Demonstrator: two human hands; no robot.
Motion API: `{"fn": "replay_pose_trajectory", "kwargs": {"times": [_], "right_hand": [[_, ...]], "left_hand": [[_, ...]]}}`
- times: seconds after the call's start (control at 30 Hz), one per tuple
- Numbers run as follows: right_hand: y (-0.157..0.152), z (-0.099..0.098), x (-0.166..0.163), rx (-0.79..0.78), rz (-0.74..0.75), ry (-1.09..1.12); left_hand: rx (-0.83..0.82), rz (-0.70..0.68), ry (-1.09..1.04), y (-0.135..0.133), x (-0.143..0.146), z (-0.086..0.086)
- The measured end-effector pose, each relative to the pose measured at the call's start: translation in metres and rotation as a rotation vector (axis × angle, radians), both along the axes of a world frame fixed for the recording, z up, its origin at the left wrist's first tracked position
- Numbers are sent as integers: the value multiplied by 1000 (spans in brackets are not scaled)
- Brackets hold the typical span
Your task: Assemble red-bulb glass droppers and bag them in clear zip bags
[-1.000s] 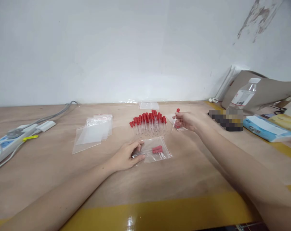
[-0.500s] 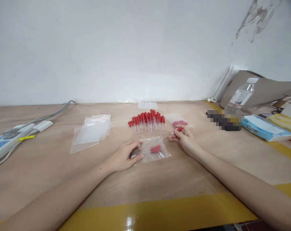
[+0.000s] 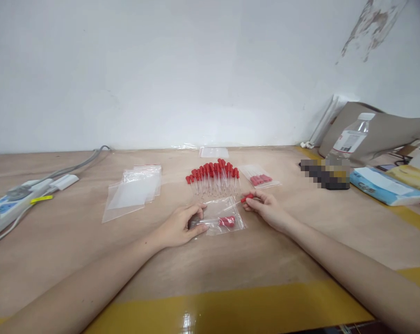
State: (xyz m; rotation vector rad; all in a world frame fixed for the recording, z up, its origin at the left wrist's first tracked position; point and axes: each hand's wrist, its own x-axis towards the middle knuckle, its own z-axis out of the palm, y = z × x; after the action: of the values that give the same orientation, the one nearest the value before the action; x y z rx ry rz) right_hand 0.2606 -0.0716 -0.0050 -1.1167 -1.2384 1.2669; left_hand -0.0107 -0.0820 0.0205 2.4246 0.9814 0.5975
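My left hand (image 3: 185,225) grips the closed end of a clear zip bag (image 3: 213,208), thumb and fingers on either side of it. Inside the bag lie droppers with red bulbs (image 3: 226,221), their thin tubes pointing toward that hand. Between thumb and fingers of my right hand (image 3: 264,207) is a dropper (image 3: 247,198); its red bulb shows, and its tip is at the bag's right-hand opening. Beyond the bag, a fan of loose red-bulbed droppers (image 3: 215,176) lies on the table. To their right is a filled bag of droppers (image 3: 260,176).
Flat zip bags (image 3: 133,188) overlap on the left, and another bag (image 3: 214,152) lies by the wall. A power strip (image 3: 8,204) with cables sits at far left. On the right are a plastic bottle (image 3: 351,139), a blue tissue pack (image 3: 387,185) and a blurred dark object (image 3: 326,175).
My right hand has brought the dropper left and slightly down, its tip now at the bag's opening. The bulbs in the bag have shifted slightly. My left hand has stayed in place.
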Motion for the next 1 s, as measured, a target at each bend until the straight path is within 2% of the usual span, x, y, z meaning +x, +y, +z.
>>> {"fn": "replay_pose_trajectory", "kwargs": {"times": [0.17, 0.3, 0.37, 0.43, 0.53, 0.63, 0.7, 0.77, 0.9, 1.0], "right_hand": [[-3, 0, -2, 298, 115, -516], [-6, 6, -6, 462, 183, -628], [-7, 8, -10, 445, 255, -576], [-8, 9, -15, 347, 308, -454], [-10, 11, -21, 197, 326, -268], [-10, 12, -22, 157, 313, -209], [-5, 13, -17, 157, 244, -245], [6, 15, -8, 173, 105, -338], [44, 22, 9, 186, -197, -666], [74, 29, 8, 145, -309, -910]], "left_hand": [[-11, 10, 30, 0, 0, 0], [22, 17, 53, 0, 1, -2], [35, 27, 52, 0, 1, -3], [42, 35, 48, 0, 2, -5], [56, 41, 46, 0, 3, -5], [61, 33, 36, -1, 4, -3], [50, 23, 26, -2, 5, -1], [31, 22, 17, -2, 6, 1], [11, 29, 7, -2, 6, 4], [2, 10, -6, -2, 7, 3]]}}
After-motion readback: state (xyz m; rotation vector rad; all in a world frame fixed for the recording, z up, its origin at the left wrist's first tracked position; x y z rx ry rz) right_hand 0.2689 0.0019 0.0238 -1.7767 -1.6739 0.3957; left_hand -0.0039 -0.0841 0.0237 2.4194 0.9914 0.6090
